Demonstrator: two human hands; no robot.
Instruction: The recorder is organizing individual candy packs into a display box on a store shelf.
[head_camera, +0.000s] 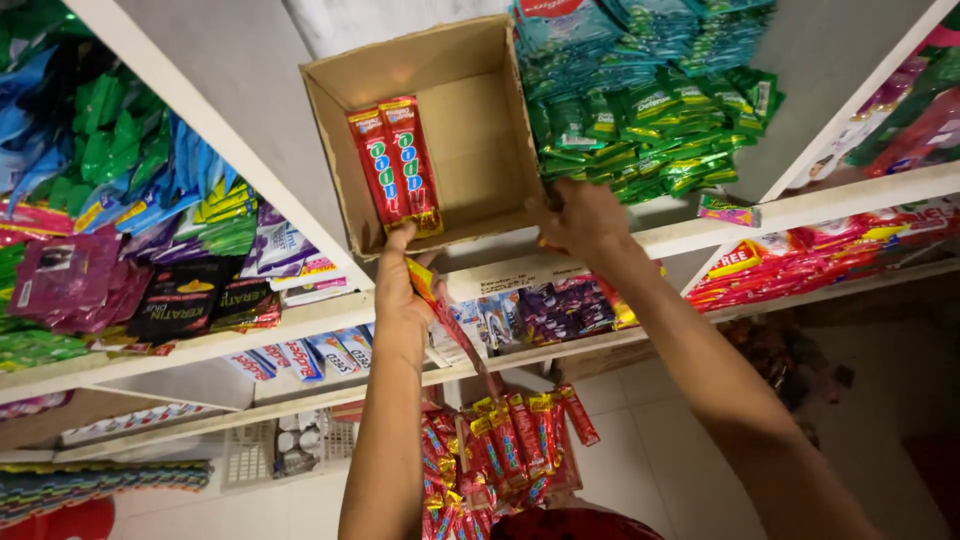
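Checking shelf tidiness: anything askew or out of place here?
One small green-and-pink sachet lies alone on the white shelf edge, apart from the green sachet stack. The open cardboard box sits skewed to the shelf line.

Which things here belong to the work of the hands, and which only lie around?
In use:
cardboard box
red sachets inside it
red sachet strip
left hand
right hand

Lying about:
green sachets
purple packets
white shelf
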